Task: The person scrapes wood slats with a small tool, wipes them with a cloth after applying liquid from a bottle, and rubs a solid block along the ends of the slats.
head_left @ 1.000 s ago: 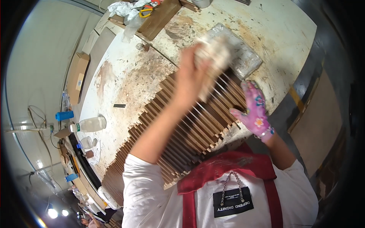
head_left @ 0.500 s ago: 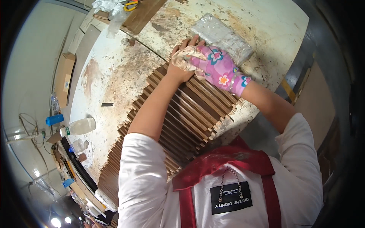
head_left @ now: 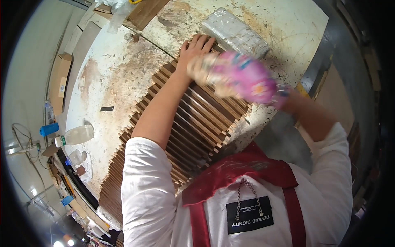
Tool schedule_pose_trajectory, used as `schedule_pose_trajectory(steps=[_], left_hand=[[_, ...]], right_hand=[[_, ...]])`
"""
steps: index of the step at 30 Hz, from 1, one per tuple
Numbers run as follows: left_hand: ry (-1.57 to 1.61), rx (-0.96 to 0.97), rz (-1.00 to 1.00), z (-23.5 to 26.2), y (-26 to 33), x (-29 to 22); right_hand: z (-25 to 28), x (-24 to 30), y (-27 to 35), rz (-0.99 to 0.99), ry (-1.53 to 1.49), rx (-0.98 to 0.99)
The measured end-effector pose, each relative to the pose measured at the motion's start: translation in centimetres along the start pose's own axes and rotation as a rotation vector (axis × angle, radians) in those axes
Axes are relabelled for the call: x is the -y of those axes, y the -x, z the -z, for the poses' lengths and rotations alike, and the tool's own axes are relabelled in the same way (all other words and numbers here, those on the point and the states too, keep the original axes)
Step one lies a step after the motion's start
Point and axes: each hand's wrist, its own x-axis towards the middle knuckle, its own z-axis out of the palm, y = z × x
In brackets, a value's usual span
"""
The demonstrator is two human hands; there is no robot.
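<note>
The dark brown wooden strips [head_left: 197, 119] lie side by side on the bench [head_left: 107, 78], in a long row along its near edge towards the left end. The left hand [head_left: 197, 48] is bare, with fingers spread, and rests on the far end of this row. The right hand [head_left: 249, 76], in a pink flowered glove, is against a beige cloth [head_left: 200, 68] over the strips; it is blurred, so I cannot tell if its fingers are closed on the cloth. Both cover part of the strips beneath.

Near the far end of the row is a package [head_left: 236, 31] in clear wrapping; its content is pale and hard to make out. At the bench's left edge lies a big clear bottle [head_left: 80, 135], near a smaller bottle [head_left: 75, 157] with blue cap; what they contain, I cannot tell. A plastic bag [head_left: 117, 18] is cut off at the top.
</note>
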Motion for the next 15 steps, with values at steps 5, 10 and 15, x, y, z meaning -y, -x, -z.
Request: schedule_pose_trajectory(steps=[5,10,15], left_hand=[[0.086,0.019,0.048,0.9,-0.1,0.0],[-0.003,-0.036,0.118,3.2,1.8,-1.7],[0.073,0.038,0.028,7.0,12.2,-10.9]], right_hand=[[-3.3,5.3,4.4,-0.152,0.802,0.354],[3.4,14.5,3.9,-0.840,0.363,0.349],[2.4,9.9,-3.0,0.081,0.332,-0.116]])
